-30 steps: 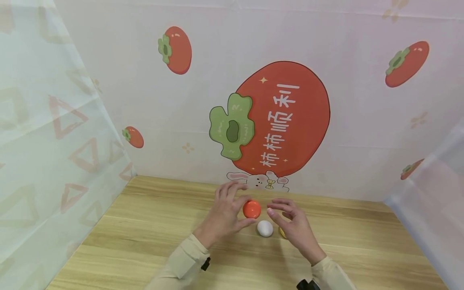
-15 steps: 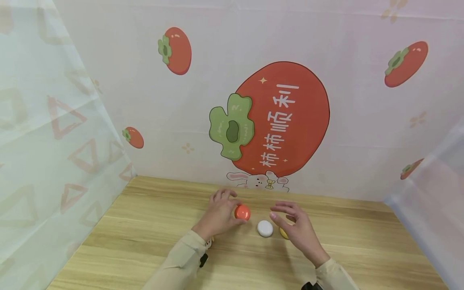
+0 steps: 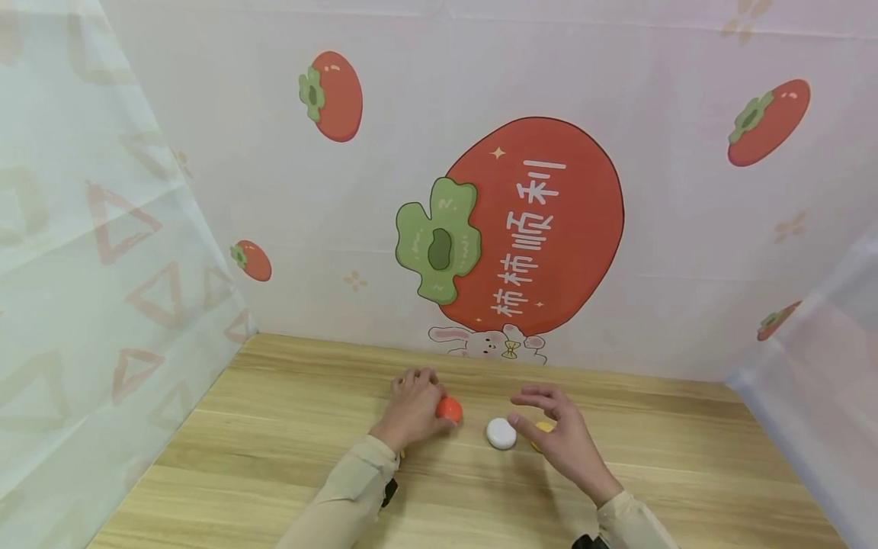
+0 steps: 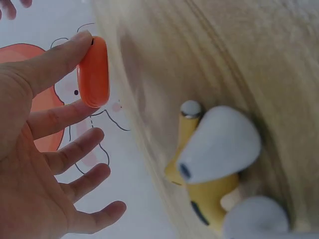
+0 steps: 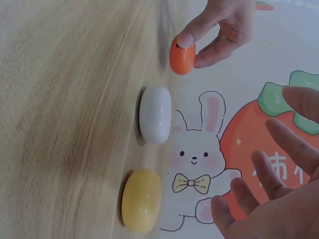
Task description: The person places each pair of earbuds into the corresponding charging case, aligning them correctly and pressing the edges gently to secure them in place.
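Note:
My left hand (image 3: pixel 411 415) pinches a glossy orange earbud case (image 4: pixel 93 72) between thumb and index finger; its other fingers are spread. In the right wrist view the orange case is tipped on edge above the wood. A rounded white case (image 5: pixel 155 114) lies on the table, and a yellow case (image 5: pixel 142 200) sits beyond it to the right. My right hand (image 3: pixel 565 438) hovers beside the yellow case, partly covering it in the head view, with relaxed fingers that hold nothing.
Below my left wrist, a white earbud (image 4: pixel 224 144) and a yellow earbud (image 4: pixel 214 196) lie together on the wooden table (image 3: pixel 274 427). A printed cloth backdrop (image 3: pixel 384 320) rises at the table's back edge, with cloth walls on both sides.
My left hand has closed on the orange case and carried it left and slightly nearer, away from the white case. The right hand has shifted slightly rightward and stays by the yellow case.

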A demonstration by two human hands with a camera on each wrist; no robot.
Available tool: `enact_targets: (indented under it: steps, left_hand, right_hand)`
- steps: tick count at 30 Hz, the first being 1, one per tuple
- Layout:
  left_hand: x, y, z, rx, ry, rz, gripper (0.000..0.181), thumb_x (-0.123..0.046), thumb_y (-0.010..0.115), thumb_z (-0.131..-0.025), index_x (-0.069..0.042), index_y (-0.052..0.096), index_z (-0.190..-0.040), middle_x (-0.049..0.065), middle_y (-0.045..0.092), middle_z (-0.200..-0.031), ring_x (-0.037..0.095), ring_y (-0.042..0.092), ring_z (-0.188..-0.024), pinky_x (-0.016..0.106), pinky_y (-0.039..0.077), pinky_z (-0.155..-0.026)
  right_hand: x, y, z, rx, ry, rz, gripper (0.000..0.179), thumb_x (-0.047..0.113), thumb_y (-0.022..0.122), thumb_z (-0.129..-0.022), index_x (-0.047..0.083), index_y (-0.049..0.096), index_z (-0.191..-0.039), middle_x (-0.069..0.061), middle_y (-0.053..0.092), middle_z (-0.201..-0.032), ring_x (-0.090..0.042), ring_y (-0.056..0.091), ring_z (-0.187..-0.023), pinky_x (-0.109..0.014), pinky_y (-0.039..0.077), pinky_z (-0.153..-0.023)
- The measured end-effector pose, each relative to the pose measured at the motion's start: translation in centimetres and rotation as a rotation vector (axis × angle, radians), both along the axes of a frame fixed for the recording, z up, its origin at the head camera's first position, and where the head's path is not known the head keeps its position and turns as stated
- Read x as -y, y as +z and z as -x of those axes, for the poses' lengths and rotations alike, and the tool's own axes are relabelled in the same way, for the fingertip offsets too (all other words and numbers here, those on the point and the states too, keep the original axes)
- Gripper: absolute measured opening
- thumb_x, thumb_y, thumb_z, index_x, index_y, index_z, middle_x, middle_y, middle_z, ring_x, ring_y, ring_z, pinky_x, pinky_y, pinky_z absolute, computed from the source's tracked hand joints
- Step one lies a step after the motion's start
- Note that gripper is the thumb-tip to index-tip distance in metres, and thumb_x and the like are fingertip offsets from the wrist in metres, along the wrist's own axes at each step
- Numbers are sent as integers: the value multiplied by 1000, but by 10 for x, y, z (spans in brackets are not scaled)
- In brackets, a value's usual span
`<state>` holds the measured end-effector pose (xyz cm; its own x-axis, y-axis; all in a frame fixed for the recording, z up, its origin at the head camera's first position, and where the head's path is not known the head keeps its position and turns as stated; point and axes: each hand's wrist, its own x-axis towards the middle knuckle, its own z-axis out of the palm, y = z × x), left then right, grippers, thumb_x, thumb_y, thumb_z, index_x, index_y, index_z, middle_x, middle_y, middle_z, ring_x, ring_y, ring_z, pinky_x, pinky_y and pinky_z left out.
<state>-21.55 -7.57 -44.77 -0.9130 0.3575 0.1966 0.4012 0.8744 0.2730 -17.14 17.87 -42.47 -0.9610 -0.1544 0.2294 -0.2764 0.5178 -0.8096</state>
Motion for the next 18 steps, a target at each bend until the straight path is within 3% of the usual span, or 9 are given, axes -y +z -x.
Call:
enact_targets:
  steps: [11,18]
  left_hand:
    - [-1,-5,0,55,25,-8,38,-40,90,-76,-9,76,-94,15,59,-122,41,48,-120,66,37,-96]
    - [-2,-5,0,87,46,8,41,-40,89,-77,-8,76,-99,15,59,-125,41,46,-124,68,33,-101]
  right_hand:
    - [1,-5,1,16,0,-30,29,25,81,-88,14,76,-114,-8,59,-130,-33,52,-126,-61,40,-103]
    - [3,-5,3,30,6,-50,29,26,82,-88,14,76,-114,-9,58,-130,-34,51,-127,-61,41,-102]
